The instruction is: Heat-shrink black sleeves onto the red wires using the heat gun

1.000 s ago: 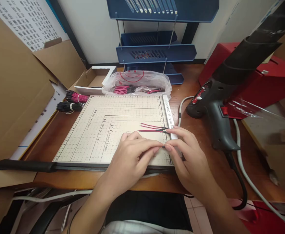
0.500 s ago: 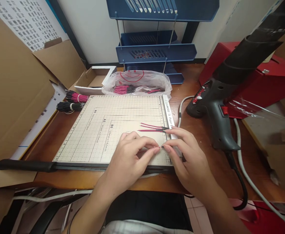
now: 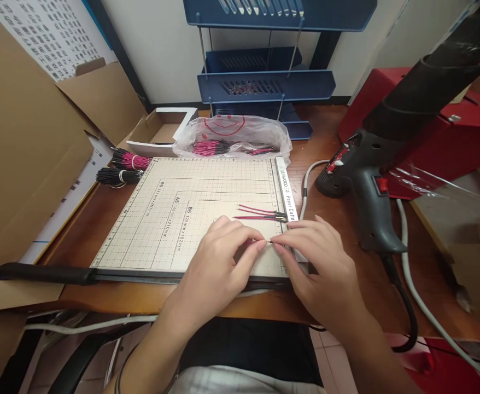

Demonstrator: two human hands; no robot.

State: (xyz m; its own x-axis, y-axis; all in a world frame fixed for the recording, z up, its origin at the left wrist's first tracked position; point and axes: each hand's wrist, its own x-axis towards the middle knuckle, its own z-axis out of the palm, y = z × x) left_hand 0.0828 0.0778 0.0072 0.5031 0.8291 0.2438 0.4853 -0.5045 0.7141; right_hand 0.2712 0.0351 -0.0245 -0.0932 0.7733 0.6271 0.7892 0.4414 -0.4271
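My left hand (image 3: 223, 257) is closed, thumb and forefinger pinching one end of a thin wire (image 3: 269, 242) over the front right of the paper cutter board (image 3: 141, 219). Opposite it, my right hand (image 3: 324, 257) pinches the wire's dark end between thumb and fingertips. Only a short stretch of the wire shows in the gap between both hands; the fingers hide the rest. Just beyond my right fingertips, several red wires with black ends (image 3: 258, 212) lie side by side on the board, their black ends towards the white ruler strip (image 3: 285, 189).
A heat gun (image 3: 358, 180) stands nose-up at the right, beside a red box (image 3: 428, 142). Behind the board lie a plastic bag of wires (image 3: 232, 137) and a blue rack (image 3: 264, 85). Bundled wires (image 3: 119, 176) sit left; the cutter's black handle (image 3: 39, 273) sticks out leftward.
My right fingertips have drawn slightly back from the lying wires and sit closer together. Both hands still pinch the thin wire. The whole view has shifted a little.
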